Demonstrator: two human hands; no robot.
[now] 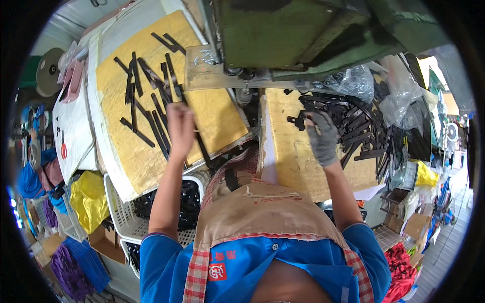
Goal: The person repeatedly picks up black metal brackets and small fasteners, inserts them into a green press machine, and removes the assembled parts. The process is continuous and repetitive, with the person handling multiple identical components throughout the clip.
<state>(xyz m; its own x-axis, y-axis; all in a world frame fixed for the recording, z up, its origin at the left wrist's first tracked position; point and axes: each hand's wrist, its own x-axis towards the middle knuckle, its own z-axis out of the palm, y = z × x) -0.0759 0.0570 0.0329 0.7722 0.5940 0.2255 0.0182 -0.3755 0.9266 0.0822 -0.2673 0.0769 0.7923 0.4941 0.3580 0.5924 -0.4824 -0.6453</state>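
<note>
A: Where is the left hand (181,126) placed?

B: It is held over the left board (222,116), uncovered and blurred, with its fingers curled. A long black bar (202,144) is seen running past the fingers toward the board's near edge. Whether it is gripped or only touched cannot be told.

A: And the right hand (322,136)?

B: It is covered by a grey glove (327,149) and held over the right board (284,159). Its fingers are bent, and a small black bracket (297,120) is seen just beside their tips. Whether anything is grasped there cannot be made out.

A: How are the other pieces laid out?

B: On the left board, loose bars (136,76) are scattered at various angles, some of them crossed. On the right board, a dense pile (356,126) of dark pieces is heaped to the right of the gloved fingers, with a clear bag (353,83) laid at its far side.

A: What else is placed nearby?

B: The far side is overhung by a green machine (283,38). Below the left board, black parts (189,202) are held in a white basket (115,208).
</note>
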